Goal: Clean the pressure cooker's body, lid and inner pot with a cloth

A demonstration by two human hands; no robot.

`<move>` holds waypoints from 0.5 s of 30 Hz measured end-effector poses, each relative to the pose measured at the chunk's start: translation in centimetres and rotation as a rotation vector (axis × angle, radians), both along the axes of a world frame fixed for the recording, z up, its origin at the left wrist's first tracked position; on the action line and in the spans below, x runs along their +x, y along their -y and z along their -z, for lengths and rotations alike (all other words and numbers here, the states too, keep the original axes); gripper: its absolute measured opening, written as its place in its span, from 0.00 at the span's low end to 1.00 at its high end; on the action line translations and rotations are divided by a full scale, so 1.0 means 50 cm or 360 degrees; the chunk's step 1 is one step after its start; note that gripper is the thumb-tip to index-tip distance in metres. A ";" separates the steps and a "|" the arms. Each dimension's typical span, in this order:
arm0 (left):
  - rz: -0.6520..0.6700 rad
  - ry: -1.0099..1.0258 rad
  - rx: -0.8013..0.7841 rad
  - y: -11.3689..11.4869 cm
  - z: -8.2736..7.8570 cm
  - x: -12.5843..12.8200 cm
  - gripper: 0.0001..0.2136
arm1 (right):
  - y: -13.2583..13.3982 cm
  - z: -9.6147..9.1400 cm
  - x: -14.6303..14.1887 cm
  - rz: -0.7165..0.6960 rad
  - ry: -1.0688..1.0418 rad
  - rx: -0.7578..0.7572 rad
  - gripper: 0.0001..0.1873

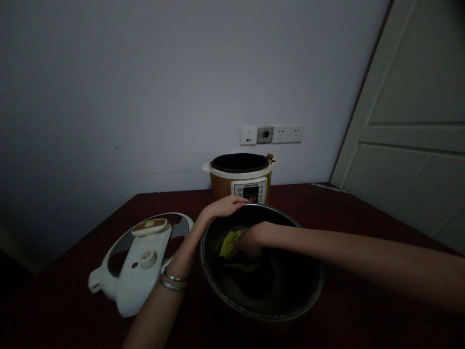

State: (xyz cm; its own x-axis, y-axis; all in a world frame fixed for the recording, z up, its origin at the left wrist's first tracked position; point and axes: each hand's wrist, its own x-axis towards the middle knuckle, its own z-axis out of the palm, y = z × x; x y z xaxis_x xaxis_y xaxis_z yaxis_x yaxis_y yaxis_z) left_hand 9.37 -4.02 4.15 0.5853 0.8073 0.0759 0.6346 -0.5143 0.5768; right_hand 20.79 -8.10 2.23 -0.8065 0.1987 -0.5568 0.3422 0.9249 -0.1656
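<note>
A dark inner pot (261,317) with a pale rim faces me, tilted so that its inside shows. At its far left edge, my left hand (225,206) grips the rim, fingers together and partly hidden behind it. Inside the pot, my right hand (252,238) is closed on a yellow cloth (230,243), which touches the inner wall. The fingertips of that hand are hard to make out in the shadow. Behind the pot stands the electric pressure cooker (221,186), lidless, with its control panel facing me.
The white and brown cooker lid (145,271) lies on the dark red table (316,206), left of the pot. Wall sockets and switches (272,134) sit above the cooker. A pale door (407,145) is on the right.
</note>
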 end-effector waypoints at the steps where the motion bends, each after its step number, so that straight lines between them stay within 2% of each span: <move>1: 0.0010 0.0007 -0.0007 0.000 0.000 0.000 0.17 | -0.003 -0.009 0.009 0.0039 0.0143 0.0016 0.26; 3: 0.0017 0.0009 -0.0004 -0.001 0.001 0.000 0.17 | -0.007 -0.022 0.033 0.0130 0.0356 0.0047 0.29; 7: 0.0023 -0.0004 0.0023 -0.002 0.001 -0.001 0.17 | 0.001 -0.030 0.085 0.0222 0.0343 0.0019 0.29; 12: 0.0060 0.0021 0.0001 -0.006 0.003 -0.003 0.17 | 0.050 -0.040 0.127 0.0054 0.0493 -0.0062 0.14; 15: 0.0055 0.0021 0.0007 -0.009 0.004 -0.003 0.17 | 0.090 -0.048 0.127 -0.0070 0.0559 -0.0016 0.11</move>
